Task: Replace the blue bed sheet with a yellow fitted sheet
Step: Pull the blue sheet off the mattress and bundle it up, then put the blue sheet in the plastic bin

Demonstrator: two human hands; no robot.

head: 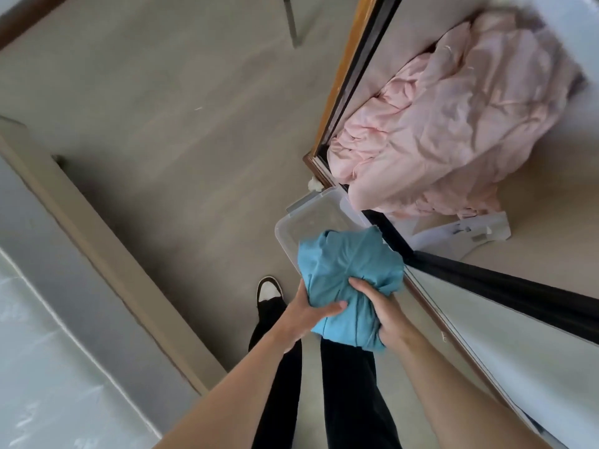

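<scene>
A bunched-up blue bed sheet (348, 270) is held in front of me above the floor, over the near end of a clear plastic bin (308, 218). My left hand (308, 314) grips its lower left side, thumb on top. My right hand (377, 306) grips its lower right part with curled fingers. The bare mattress (48, 351), wrapped in shiny plastic, lies at the lower left. No yellow sheet is in view.
A pale pink crumpled cloth (447, 124) lies heaped on the floor inside an open wardrobe with a wooden frame (343, 76). White papers (463, 231) lie beside it. A sliding door (518, 335) runs along the right. The beige bed frame edge (113, 247) crosses at left.
</scene>
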